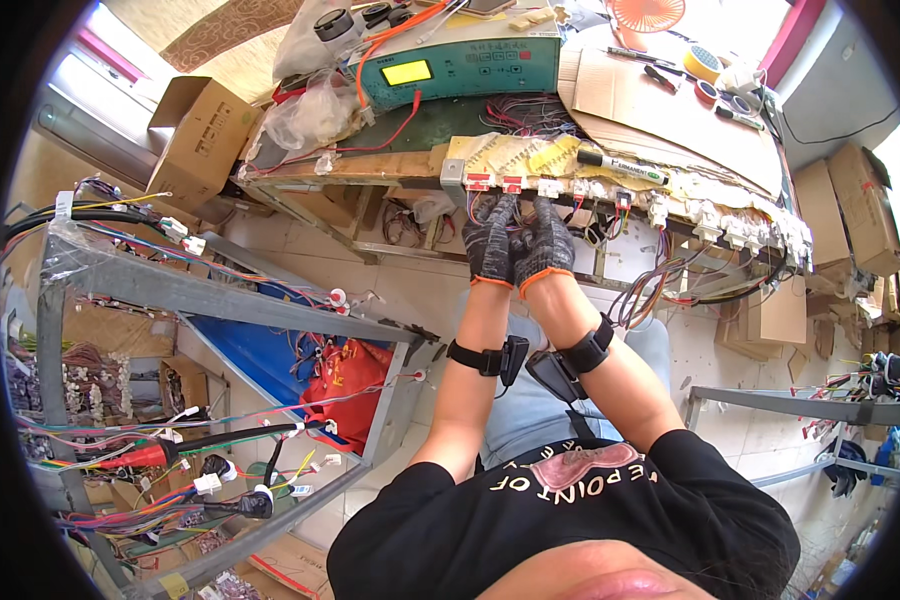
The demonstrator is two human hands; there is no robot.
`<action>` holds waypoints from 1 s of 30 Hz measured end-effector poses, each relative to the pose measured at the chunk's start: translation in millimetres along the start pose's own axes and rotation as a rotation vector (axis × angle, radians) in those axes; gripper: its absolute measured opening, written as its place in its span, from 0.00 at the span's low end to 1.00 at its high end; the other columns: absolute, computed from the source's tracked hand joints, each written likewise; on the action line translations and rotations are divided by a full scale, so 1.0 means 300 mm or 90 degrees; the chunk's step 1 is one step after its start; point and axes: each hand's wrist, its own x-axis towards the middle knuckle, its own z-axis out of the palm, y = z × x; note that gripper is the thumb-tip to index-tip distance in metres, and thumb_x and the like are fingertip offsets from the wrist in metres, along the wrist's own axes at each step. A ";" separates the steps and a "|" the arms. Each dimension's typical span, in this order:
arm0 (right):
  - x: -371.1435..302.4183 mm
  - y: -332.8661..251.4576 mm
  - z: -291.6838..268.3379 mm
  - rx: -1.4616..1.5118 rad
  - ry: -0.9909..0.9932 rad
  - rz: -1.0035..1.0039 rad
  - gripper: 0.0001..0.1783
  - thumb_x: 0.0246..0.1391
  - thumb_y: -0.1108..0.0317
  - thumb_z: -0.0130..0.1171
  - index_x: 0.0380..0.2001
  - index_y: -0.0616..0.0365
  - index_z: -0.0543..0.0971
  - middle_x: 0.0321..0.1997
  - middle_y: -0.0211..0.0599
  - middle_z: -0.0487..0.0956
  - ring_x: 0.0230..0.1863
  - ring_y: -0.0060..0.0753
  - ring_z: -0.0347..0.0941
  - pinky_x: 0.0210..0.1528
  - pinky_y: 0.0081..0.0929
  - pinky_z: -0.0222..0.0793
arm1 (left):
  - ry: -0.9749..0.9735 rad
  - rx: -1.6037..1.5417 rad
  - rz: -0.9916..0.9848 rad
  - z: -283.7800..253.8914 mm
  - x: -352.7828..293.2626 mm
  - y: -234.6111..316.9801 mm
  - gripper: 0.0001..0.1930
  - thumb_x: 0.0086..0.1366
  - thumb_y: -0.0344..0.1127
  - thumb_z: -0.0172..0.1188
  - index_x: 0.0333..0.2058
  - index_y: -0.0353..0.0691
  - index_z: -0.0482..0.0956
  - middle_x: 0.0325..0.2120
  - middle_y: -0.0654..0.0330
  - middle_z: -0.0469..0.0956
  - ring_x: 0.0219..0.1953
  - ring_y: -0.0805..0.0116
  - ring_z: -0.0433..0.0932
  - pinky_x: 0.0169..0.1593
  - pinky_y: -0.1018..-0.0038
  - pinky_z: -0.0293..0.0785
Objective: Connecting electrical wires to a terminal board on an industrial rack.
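Note:
My left hand (488, 243) and my right hand (546, 241), both in dark grey knit gloves with orange cuffs, are side by side at the bench's front edge. Their fingers are bent and drawn together just below a row of connectors; what they hold is hidden. Thin coloured wires (472, 206) run beside the left fingertips. Above that hand are a red-and-white connector (478, 182) and another red connector (512, 184). A white connector (549, 187) is above my right fingers. Farther right, a black connector (624, 197) and a white connector (658, 210) have wires hanging from them.
A teal tester (457, 75) with a lit yellow screen stands on the bench. A marker (622, 166) lies along the taped edge. Wire bundles (653, 285) hang at right. On the left is a metal rack (220, 308) draped with harnesses; an open carton (202, 135) stands behind it.

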 end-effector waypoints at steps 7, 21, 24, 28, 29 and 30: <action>-0.053 -0.002 0.009 0.012 0.011 0.049 0.12 0.51 0.62 0.56 0.27 0.61 0.70 0.25 0.37 0.71 0.23 0.33 0.68 0.24 0.31 0.67 | 0.033 -0.054 -0.127 -0.058 0.037 -0.023 0.05 0.56 0.29 0.59 0.31 0.37 0.76 0.22 0.64 0.73 0.20 0.73 0.71 0.22 0.78 0.67; -0.011 -0.087 -0.075 -0.057 -0.170 0.093 0.09 0.50 0.62 0.58 0.23 0.49 0.70 0.16 0.23 0.66 0.13 0.20 0.58 0.14 0.17 0.54 | -0.124 -0.124 -0.107 -0.161 0.180 -0.211 0.08 0.59 0.38 0.57 0.36 0.44 0.74 0.29 0.66 0.73 0.28 0.77 0.71 0.23 0.82 0.67; -0.200 -0.181 -0.133 -0.290 -0.252 -0.052 0.13 0.50 0.62 0.58 0.36 0.57 0.73 0.27 0.27 0.72 0.24 0.19 0.66 0.24 0.19 0.64 | -0.103 -0.008 -0.039 -0.138 0.010 -0.146 0.19 0.60 0.48 0.53 0.48 0.49 0.68 0.41 0.65 0.71 0.40 0.73 0.69 0.34 0.76 0.67; -0.263 -0.351 -0.334 -0.541 -0.345 -0.335 0.20 0.49 0.67 0.60 0.46 0.59 0.72 0.32 0.30 0.73 0.27 0.16 0.67 0.28 0.16 0.68 | 0.055 0.035 -0.026 -0.179 -0.132 -0.168 0.22 0.61 0.55 0.49 0.50 0.51 0.67 0.42 0.67 0.71 0.44 0.71 0.68 0.42 0.70 0.65; -0.276 -0.400 -0.375 -0.564 -0.329 -0.327 0.19 0.49 0.68 0.60 0.45 0.59 0.72 0.32 0.29 0.73 0.28 0.16 0.67 0.28 0.16 0.67 | 0.125 0.074 -0.007 -0.199 -0.174 -0.173 0.22 0.61 0.53 0.49 0.49 0.48 0.67 0.42 0.65 0.71 0.42 0.71 0.69 0.41 0.71 0.65; -0.271 -0.451 -0.430 -0.624 -0.295 -0.353 0.17 0.50 0.69 0.58 0.44 0.59 0.72 0.33 0.28 0.73 0.32 0.16 0.68 0.30 0.15 0.67 | 0.125 0.074 -0.007 -0.188 -0.225 -0.178 0.22 0.61 0.53 0.49 0.49 0.48 0.67 0.42 0.65 0.71 0.42 0.71 0.69 0.41 0.71 0.65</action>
